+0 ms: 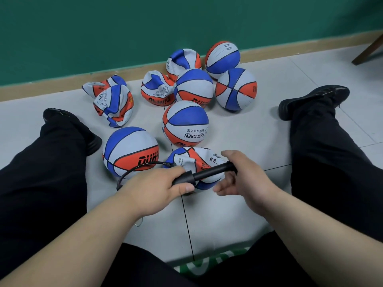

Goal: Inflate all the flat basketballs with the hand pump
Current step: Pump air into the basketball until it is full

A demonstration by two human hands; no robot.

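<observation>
hand pump sits low between the legs, just above the crumpled flat ball on the tiled floor. Long axis runs roughly left-right, handle end tilted up to the right. left hand is clamped round the barrel, right hand curled on the handle. hose loops from the left end to the ball. Pump looks light and rigid. Ball skin is soft and floppy and will likely shift, so brace the barrel and stroke straight along the axis.

L hand grips pump barrel, R hand its handle, over flat b-ball.
</observation>
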